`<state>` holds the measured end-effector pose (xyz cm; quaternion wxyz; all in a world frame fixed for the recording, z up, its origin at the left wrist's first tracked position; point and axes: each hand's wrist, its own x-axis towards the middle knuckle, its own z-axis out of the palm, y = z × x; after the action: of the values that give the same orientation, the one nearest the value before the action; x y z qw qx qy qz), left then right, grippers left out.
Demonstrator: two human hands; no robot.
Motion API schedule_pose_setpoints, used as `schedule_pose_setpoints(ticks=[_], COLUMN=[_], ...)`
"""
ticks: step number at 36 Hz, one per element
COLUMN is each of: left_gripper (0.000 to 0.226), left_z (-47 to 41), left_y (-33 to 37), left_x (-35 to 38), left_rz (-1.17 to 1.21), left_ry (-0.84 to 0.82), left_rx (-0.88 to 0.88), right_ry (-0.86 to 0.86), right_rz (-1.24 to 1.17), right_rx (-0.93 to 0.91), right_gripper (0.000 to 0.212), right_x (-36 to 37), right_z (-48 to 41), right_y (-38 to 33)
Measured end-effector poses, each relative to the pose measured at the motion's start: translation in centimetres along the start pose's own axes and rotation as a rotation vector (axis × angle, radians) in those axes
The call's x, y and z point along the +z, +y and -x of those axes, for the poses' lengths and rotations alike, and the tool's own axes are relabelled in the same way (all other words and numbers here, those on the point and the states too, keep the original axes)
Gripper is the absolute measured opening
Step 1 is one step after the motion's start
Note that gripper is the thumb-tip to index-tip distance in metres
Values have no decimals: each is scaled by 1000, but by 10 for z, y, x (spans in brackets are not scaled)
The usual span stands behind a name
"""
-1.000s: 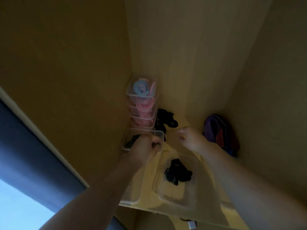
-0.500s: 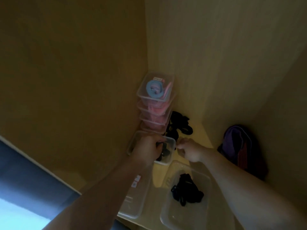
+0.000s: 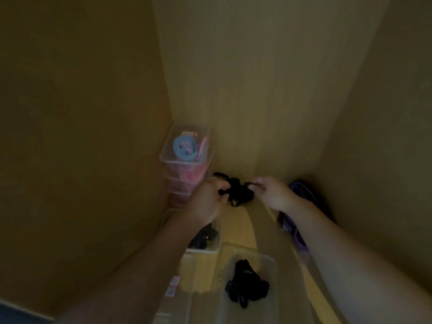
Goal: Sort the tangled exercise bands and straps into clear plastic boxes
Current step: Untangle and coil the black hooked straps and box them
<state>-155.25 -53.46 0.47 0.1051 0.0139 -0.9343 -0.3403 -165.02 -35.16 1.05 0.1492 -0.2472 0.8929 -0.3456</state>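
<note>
L hand (image 3: 208, 202) & R hand (image 3: 273, 192) are both gripping a tangle of black straps (image 3: 238, 195) w/ curled fingers. It's lying at the shelf (image 3: 236, 232) back, just beside a stack of clear boxes (image 3: 187, 183) holding pink & blue bands (image 3: 177, 147).

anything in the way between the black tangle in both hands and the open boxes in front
Nothing visible does. The left hand and right hand both hold the black tangle, and only bare shelf lies between it and the small clear box and larger clear box. The left forearm hangs over the small one.
</note>
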Motion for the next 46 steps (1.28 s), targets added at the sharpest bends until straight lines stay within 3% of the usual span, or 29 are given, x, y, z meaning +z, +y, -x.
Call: schedule_pose_setpoints(ticks=[10,18,23,27,30,33,36,41,46], left_gripper=[45,12,10,5,6,7,9,10,13], left_z=[-54,-78,-85,-94,-97,-97,-97,-100,-105], left_y=[81,131,157,175,185,194,192,173,169], left_x=[-56,-105,-132,-151,-161,-167,-176,-198,-208], left_rz=[116,323,509,785,978,1062,1070,1114,1185], left_ry=[142,106,121,145,141,100,141,279,378], left_rx=[232,291,290,248,252,300,296,209,184], right_ry=[342,388,326,196,109,112,200,343,261], right_rz=[-147,-194,-418,-706,-752,-706,-549,-377,-271], right_rx=[-256,-348,-382,-372,-359,-306,-275,-164,-150], right_gripper=[21,18,4,36,37,37,9,11,5], right_x=[-97,-136,-146,-142,-133,-121,-113,-124,-125], right_z=[21,29,28,25,23,15,11,3,-1], right_y=[-90,-128,-137,-143,-149,-149,-144,-123,-109])
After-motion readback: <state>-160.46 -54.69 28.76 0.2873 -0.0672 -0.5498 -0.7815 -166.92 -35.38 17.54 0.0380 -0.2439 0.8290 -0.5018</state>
